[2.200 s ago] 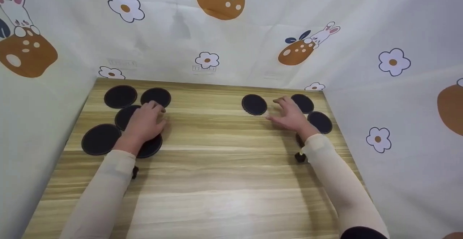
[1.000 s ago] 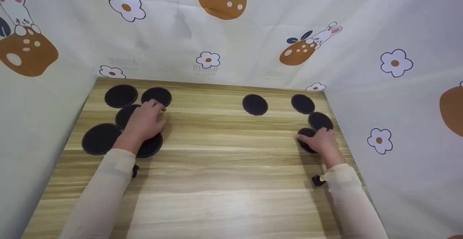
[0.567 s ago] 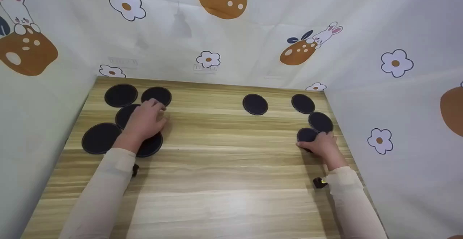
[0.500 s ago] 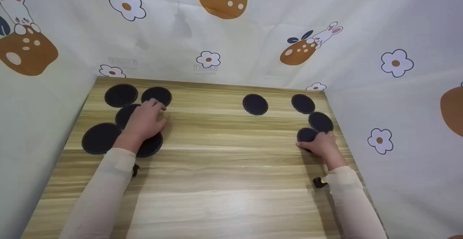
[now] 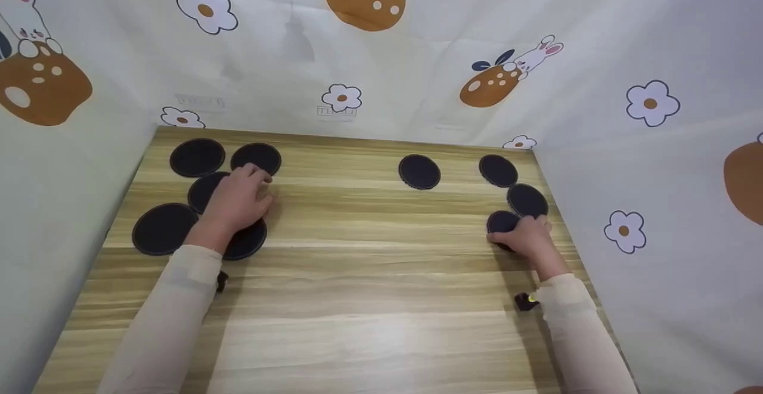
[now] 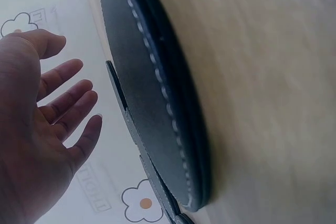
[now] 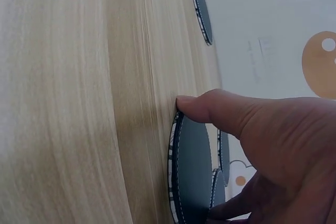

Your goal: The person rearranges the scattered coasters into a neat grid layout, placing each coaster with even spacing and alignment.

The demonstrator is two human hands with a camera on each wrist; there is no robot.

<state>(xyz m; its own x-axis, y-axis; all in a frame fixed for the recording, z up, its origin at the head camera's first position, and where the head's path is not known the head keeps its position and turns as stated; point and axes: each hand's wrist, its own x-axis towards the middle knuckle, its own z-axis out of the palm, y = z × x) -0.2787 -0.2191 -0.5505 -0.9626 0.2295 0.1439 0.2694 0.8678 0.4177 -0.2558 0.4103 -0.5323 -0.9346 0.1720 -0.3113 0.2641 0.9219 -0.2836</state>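
My right hand (image 5: 530, 236) grips a round black coaster (image 5: 502, 222), the nearest of the right-hand group. In the right wrist view the thumb rests on one edge of this stitched coaster (image 7: 193, 166), and the fingers reach its far edge, partly out of frame. A patterned black-and-white rim shows below its dark top. My left hand (image 5: 235, 203) hovers over the left group of coasters with loosely bent fingers. Nothing is in that hand (image 6: 42, 129) in the left wrist view, where a thick-edged coaster (image 6: 147, 93) lies apart from it.
Left coasters include a back-corner one (image 5: 197, 157) and a front one (image 5: 165, 229). On the right, two coasters (image 5: 498, 171) (image 5: 527, 201) lie behind the gripped one; a single coaster (image 5: 419, 171) sits farther left. Patterned curtains (image 5: 268, 72) enclose the wooden table (image 5: 369, 275).
My right hand has moved from beside the single coaster rightward and closer to me, and now grips the nearest right coaster. The left hand has stayed in place.
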